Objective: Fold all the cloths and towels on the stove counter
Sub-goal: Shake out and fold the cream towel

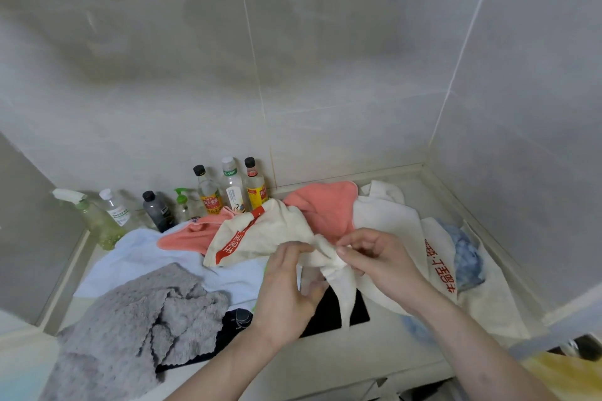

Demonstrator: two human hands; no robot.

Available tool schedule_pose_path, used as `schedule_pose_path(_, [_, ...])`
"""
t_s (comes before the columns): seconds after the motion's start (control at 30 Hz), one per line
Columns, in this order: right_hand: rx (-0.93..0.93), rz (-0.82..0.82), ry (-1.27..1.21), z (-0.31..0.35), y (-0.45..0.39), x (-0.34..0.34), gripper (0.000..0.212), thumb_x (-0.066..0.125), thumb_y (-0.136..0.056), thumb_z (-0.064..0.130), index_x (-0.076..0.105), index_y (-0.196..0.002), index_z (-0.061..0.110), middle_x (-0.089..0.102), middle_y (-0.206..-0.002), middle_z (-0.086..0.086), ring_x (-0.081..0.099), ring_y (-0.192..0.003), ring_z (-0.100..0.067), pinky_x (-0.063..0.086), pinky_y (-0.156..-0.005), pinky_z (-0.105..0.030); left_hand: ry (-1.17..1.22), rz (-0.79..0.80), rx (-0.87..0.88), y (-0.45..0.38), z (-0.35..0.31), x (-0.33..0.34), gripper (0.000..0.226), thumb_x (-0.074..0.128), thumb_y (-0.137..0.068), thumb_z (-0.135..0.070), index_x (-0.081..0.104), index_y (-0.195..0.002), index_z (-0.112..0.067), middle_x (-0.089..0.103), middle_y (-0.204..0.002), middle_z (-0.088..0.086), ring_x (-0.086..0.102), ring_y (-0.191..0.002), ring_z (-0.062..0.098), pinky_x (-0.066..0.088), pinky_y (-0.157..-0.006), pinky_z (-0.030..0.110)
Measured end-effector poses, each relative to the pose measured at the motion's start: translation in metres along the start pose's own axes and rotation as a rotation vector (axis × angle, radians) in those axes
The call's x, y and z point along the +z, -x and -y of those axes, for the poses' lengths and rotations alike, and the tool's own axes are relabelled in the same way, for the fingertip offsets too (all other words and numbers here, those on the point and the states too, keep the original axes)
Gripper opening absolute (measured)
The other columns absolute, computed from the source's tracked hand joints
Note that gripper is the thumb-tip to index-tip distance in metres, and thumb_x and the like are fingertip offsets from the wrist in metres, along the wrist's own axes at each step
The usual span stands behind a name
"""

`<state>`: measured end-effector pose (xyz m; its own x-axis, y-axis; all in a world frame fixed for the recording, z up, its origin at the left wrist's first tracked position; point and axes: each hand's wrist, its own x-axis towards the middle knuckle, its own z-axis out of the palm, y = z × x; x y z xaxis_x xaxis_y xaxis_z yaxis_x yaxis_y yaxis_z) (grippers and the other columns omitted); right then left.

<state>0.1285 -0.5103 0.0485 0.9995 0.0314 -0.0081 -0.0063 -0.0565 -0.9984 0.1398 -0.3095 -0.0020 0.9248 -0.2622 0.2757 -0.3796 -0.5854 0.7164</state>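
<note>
Both hands, left hand [290, 283] and right hand [374, 257], pinch the cream towel [260, 234] amid bottles [233, 187].

I see red Chinese print on the cream towel [257, 231] and bottle labels [211, 203] (all too blurred to read).

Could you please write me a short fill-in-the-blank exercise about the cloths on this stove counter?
1. Both hands, the left hand and the right hand, grip the cream cloth with the ____ printed band.
2. The crumpled cloth at the front left of the counter is ____ in colour.
3. The light blue towel lies ____ the pink cloth.
4. The bottles stand against the back ____.

Missing words: red; grey; under; wall
</note>
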Motion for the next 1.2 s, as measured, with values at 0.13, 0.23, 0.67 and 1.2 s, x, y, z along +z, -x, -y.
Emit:
schedule_pose_path(0.13, [0.011, 0.006, 0.018, -0.001, 0.01, -0.005, 0.004, 0.073, -0.092, 0.012, 0.075, -0.092, 0.016, 0.066, -0.067, 0.006, 0.055, -0.059, -0.009, 0.046, -0.059, -0.02, -0.018, 0.152, 0.076, -0.022, -0.011, -0.009, 0.022, 0.072, -0.087, -0.023, 0.061, -0.102, -0.033, 0.066, -0.1, -0.022, 0.061, -0.099, 0.001, 0.051, -0.087, 0.026])
schedule_pose_path(0.23, [0.019, -0.05, 0.003, -0.013, 0.017, -0.01, 0.013, 0.067, -0.097, 0.013, 0.076, -0.094, 0.022, 0.064, -0.069, -0.003, 0.052, -0.062, -0.016, 0.044, -0.058, -0.024, 0.041, 0.243, 0.063, -0.035, -0.018, -0.015, 0.014, 0.062, -0.096, -0.036, 0.065, -0.088, -0.026, 0.067, -0.076, -0.008, 0.063, -0.074, 0.012, 0.052, -0.073, 0.037])
schedule_pose_path(0.67, [0.172, 0.051, 0.401, -0.068, 0.038, 0.03, 0.067, 0.085, -0.068, 0.052, 0.049, -0.124, 0.049, 0.055, -0.12, 0.039, 0.049, -0.11, 0.017, 0.041, -0.086, -0.011, 0.194, 0.223, 0.08, -0.057, -0.044, -0.046, 0.013, 0.058, -0.102, -0.023, 0.059, -0.089, -0.022, 0.052, -0.067, -0.018, 0.047, -0.065, 0.003, 0.04, -0.063, 0.02])
schedule_pose_path(1.2, [-0.055, -0.118, 0.353, 0.025, 0.003, 0.003, 0.02, 0.063, -0.091, 0.013, 0.066, -0.075, 0.024, 0.066, -0.073, 0.006, 0.057, -0.068, -0.004, 0.043, -0.061, -0.017, -0.071, 0.369, -0.032, -0.031, -0.004, -0.095, 0.045, 0.057, -0.086, -0.017, 0.048, -0.122, -0.042, 0.056, -0.106, -0.014, 0.057, -0.082, 0.006, 0.046, -0.07, 0.022])
